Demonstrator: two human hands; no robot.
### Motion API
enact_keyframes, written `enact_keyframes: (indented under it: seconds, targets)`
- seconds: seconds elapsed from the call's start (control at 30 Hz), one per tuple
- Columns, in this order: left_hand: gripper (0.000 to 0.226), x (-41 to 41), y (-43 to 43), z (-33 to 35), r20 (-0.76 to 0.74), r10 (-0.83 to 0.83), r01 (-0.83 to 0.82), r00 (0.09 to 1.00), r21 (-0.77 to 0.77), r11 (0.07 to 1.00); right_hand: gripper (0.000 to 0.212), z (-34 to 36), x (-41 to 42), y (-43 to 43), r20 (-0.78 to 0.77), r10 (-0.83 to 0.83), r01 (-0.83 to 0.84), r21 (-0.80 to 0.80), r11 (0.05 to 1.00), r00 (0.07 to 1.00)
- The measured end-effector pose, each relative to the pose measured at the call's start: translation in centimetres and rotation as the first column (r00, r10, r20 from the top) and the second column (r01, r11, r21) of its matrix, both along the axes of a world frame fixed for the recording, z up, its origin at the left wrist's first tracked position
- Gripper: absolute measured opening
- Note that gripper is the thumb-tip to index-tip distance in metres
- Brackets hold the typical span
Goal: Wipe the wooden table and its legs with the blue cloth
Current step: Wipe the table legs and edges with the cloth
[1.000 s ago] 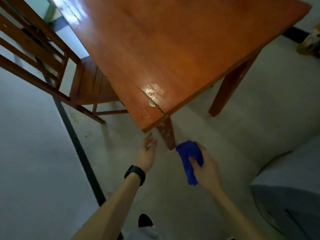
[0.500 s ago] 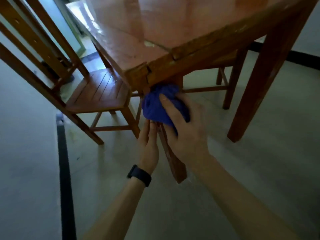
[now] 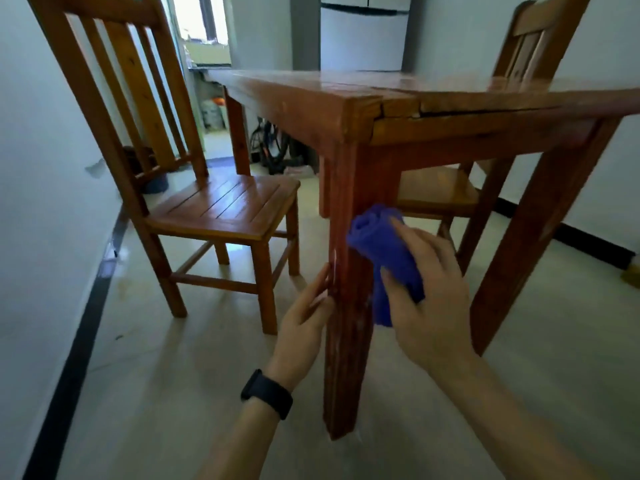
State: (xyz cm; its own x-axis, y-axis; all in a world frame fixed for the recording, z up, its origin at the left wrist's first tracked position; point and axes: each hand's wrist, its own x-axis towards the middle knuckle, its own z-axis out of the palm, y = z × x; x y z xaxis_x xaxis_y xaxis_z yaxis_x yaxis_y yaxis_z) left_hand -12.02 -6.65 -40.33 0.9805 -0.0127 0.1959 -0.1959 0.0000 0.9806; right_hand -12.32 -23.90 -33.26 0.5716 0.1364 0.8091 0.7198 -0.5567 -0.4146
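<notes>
The wooden table (image 3: 381,98) fills the upper middle, seen from low down at its near corner. Its near leg (image 3: 349,341) runs down the centre to the floor. My right hand (image 3: 429,306) holds the bunched blue cloth (image 3: 384,251) against the right face of that leg, about halfway up. My left hand (image 3: 304,327), with a black watch on the wrist, rests with straight fingers against the leg's left edge, level with the cloth. Another table leg (image 3: 526,244) stands to the right.
A wooden chair (image 3: 214,209) stands left of the table against the white wall. A second chair (image 3: 446,188) is tucked under the table's far right side. A white fridge (image 3: 363,36) and clutter sit behind. Pale tiled floor (image 3: 173,393) spreads around the legs.
The view has dropped from above the tabletop to leg height. My right hand carried the cloth from the top of the leg down to its middle; my left hand stayed against the leg.
</notes>
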Motion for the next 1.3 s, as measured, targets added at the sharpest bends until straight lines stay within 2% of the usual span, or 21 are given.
enact_keyframes:
  seconds: [0.1, 0.2, 0.27, 0.33, 0.4, 0.43, 0.47, 0.53, 0.6, 0.67, 0.73, 0.8, 0.87, 0.9, 0.93, 0.97, 1.07, 1.1, 1.17, 1.23, 1.3]
  targets:
    - [0.040, 0.3, 0.7, 1.1, -0.011, -0.038, 0.038, 0.999, 0.011, 0.999, 0.059, 5.3, 2.2, -0.2, 0.200, -0.141, 0.145, -0.005, 0.989, 0.970]
    - [0.040, 0.8, 0.7, 0.2, -0.003, -0.043, 0.043, 0.999, 0.030, 0.999, 0.065, -0.3, 3.5, 0.3, 0.184, -0.185, 0.218, -0.179, 0.959, 0.965]
    - [0.043, 1.2, 0.5, -0.5, 0.010, -0.042, 0.042, 0.999, 0.029, 0.999, 0.079, -8.0, 2.9, -0.6, 0.012, -0.210, 0.199, -0.369, 0.908, 0.978]
    - [0.043, 1.3, 0.5, -1.1, 0.007, -0.036, 0.036, 0.999, 0.040, 0.999, 0.097, -13.6, 1.0, -2.3, -0.222, -0.208, 0.056, -0.544, 0.837, 0.953]
    - [0.048, 1.3, 0.3, -1.5, -0.002, -0.032, 0.032, 0.999, 0.055, 0.998, 0.087, -14.3, -0.6, -3.5, -0.440, -0.224, -0.072, -0.561, 0.825, 0.870]
    - [0.050, 1.3, 0.2, -1.7, 0.004, -0.026, 0.025, 1.000, 0.075, 0.997, 0.082, -13.1, -1.0, -3.2, -0.503, -0.236, -0.068, -0.514, 0.855, 0.832]
    - [0.052, 1.2, 0.1, -1.9, 0.022, -0.016, 0.014, 1.000, 0.094, 0.995, 0.079, -11.4, -0.9, -2.9, -0.471, -0.221, 0.007, -0.414, 0.910, 0.854]
    - [0.054, 1.2, 0.2, -2.6, 0.040, -0.014, 0.010, 0.999, 0.100, 0.995, 0.069, -6.8, 0.2, -1.6, -0.255, -0.165, 0.144, -0.099, 0.985, 0.953]
    - [0.054, 1.5, 0.2, -3.2, 0.035, -0.024, 0.021, 0.999, 0.072, 0.997, 0.062, -3.2, 1.5, -0.1, -0.037, -0.200, 0.201, 0.028, 0.979, 0.979]
    - [0.051, 1.6, 0.4, -3.3, 0.029, 0.002, -0.004, 1.000, 0.061, 0.998, 0.063, -2.8, 2.5, 1.2, 0.029, -0.265, 0.265, -0.015, 0.964, 0.964]
    - [0.049, 1.8, 0.4, -3.2, 0.015, 0.014, -0.014, 1.000, 0.050, 0.999, 0.062, -5.8, 2.4, 2.0, -0.095, -0.313, 0.298, -0.143, 0.944, 0.945]
    - [0.049, 1.7, 0.4, -3.1, 0.005, 0.009, -0.009, 1.000, 0.052, 0.999, 0.068, -10.6, 1.0, 1.0, -0.244, -0.299, 0.212, -0.327, 0.921, 0.923]
    - [0.047, 1.8, 0.4, -3.2, 0.003, 0.008, -0.008, 1.000, 0.051, 0.999, 0.083, -13.7, -0.3, -1.1, -0.361, -0.316, 0.054, -0.581, 0.812, 0.878]
    - [0.048, 1.9, 0.4, -3.3, -0.001, 0.005, -0.005, 1.000, 0.041, 0.999, 0.082, -13.6, -0.7, -2.1, -0.440, -0.350, 0.013, -0.608, 0.794, 0.827]
    - [0.048, 2.0, 0.3, -3.5, -0.004, 0.002, -0.001, 1.000, 0.034, 0.999, 0.079, -12.7, -0.9, -2.4, -0.490, -0.366, 0.032, -0.564, 0.825, 0.792]
    - [0.048, 2.0, 0.3, -3.7, -0.008, -0.001, 0.001, 1.000, 0.032, 0.999, 0.076, -11.2, -0.9, -2.1, -0.494, -0.334, 0.086, -0.458, 0.885, 0.803]
    - [0.046, 2.1, 0.1, -3.7, -0.025, -0.005, 0.005, 1.000, -0.008, 1.000, 0.070, -5.2, -0.1, -0.3, -0.199, -0.258, 0.250, -0.064, 0.966, 0.945]
    - [0.045, 2.1, 0.1, -3.7, -0.033, -0.002, 0.001, 0.999, -0.025, 1.000, 0.070, -3.4, 0.2, 0.4, -0.076, -0.259, 0.259, -0.013, 0.966, 0.963]
    - [0.042, 2.0, 0.2, -3.6, -0.039, -0.001, -0.002, 0.999, -0.056, 0.998, 0.067, -2.4, 0.9, 1.6, 0.056, -0.287, 0.291, -0.070, 0.954, 0.956]
    - [0.040, 2.2, 0.4, -3.6, -0.032, 0.002, -0.004, 0.999, -0.069, 0.998, 0.066, -4.2, 1.1, 2.3, 0.024, -0.340, 0.335, -0.247, 0.909, 0.940]
    - [0.039, 2.2, 0.5, -3.5, -0.046, -0.009, 0.005, 0.999, -0.078, 0.997, 0.058, -8.9, 1.1, 1.6, -0.038, -0.337, 0.296, -0.396, 0.870, 0.941]
